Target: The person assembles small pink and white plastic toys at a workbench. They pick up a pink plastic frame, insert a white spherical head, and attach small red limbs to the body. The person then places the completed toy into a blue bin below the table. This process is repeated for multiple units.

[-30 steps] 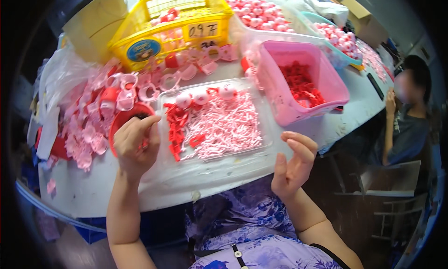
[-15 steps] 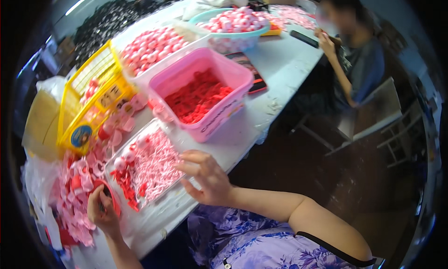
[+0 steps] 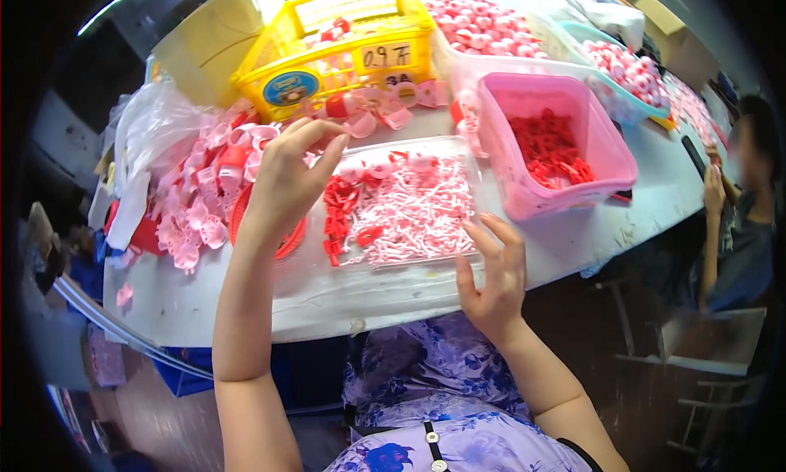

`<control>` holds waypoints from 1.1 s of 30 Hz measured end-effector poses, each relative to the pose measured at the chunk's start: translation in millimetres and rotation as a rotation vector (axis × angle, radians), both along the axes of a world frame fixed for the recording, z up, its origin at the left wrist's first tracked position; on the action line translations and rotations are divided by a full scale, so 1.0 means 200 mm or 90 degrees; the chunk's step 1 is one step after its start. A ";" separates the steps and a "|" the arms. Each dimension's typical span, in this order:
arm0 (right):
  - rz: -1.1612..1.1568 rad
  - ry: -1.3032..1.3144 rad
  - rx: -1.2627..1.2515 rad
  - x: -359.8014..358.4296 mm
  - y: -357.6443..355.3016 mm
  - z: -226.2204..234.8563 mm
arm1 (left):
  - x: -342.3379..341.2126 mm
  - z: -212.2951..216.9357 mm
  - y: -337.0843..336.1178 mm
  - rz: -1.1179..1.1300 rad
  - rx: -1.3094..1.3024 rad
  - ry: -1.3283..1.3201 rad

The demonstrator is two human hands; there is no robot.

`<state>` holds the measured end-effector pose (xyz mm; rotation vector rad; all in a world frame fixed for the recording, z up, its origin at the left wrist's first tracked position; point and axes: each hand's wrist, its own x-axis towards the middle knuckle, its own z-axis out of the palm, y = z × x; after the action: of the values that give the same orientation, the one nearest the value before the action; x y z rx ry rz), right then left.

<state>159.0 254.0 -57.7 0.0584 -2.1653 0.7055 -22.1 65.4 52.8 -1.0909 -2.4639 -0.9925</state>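
My left hand (image 3: 288,176) is raised over a small red basket (image 3: 292,241), its thumb and forefinger apart with nothing visible between them. Behind and beside it spreads a heap of pink plastic parts (image 3: 196,218), partly hidden by the hand. A clear shallow tray (image 3: 409,263) lies in front of me with small light-pink stick-like pieces (image 3: 426,214) and red pieces (image 3: 337,218) along its left side. By the tray's near right corner is my right hand (image 3: 499,284), fingers curved and thumb apart, holding nothing that I can see.
Right of the tray stands a pink tub (image 3: 565,198) of red pieces. Farther back are a yellow basket (image 3: 344,79), a white bin of pink-and-white balls (image 3: 483,26) and a light-blue basin (image 3: 655,108). Another person (image 3: 737,234) sits at the far right.
The view has swung left, so the table's things appear farther right. My left hand has risen from beside the red basket to above it. My right hand stays near the tray's right corner.
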 end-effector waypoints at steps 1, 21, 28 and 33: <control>0.002 -0.010 0.008 0.00 0.00 0.00 | -0.02 0.00 0.00 0.013 0.016 -0.031; 0.038 -0.021 -0.025 -0.02 0.01 -0.01 | -0.53 -0.18 0.15 0.153 -0.421 -0.099; 0.031 -0.029 -0.004 -0.01 0.01 0.02 | -0.39 -0.11 0.35 0.044 -0.178 0.005; 0.023 -0.018 -0.006 -0.01 0.02 0.02 | -0.26 -0.15 0.68 -0.134 -0.148 -0.093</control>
<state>157.7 257.2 -52.8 0.0831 -2.1919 0.7405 -73.3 201.6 22.4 -1.4243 -2.6764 -0.8857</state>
